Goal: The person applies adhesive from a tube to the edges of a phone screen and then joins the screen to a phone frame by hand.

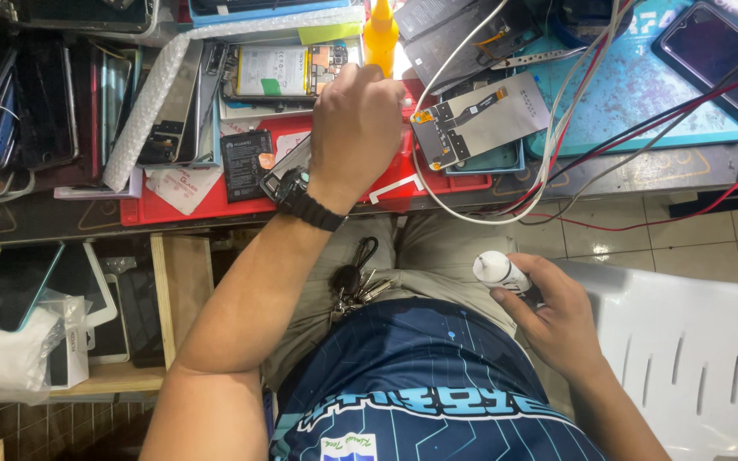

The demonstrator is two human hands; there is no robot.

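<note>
While seated at a cluttered phone-repair bench point(61, 224), reaching forward with one hand, holding a small tube in the other.

Spread over the red work mat point(215, 205): an opened smartphone point(284, 72) baring battery and board, a loose black battery point(246, 162), a screen assembly with flex cable point(480, 119), a yellow squeeze bottle point(380, 38), red and white wires point(574, 145). Left hand point(354, 128) curled down onto the mat, fingers hidden under the knuckles, so cannot tell what sits beneath. Right hand point(557, 320) closed narrowly round a small white tube point(499, 273) above the lap: light, smooth, probably soft-walled; best pinched mid-body, not squeezed. Contents unseen. Keys point(354, 286) hanging at the waist.
</note>
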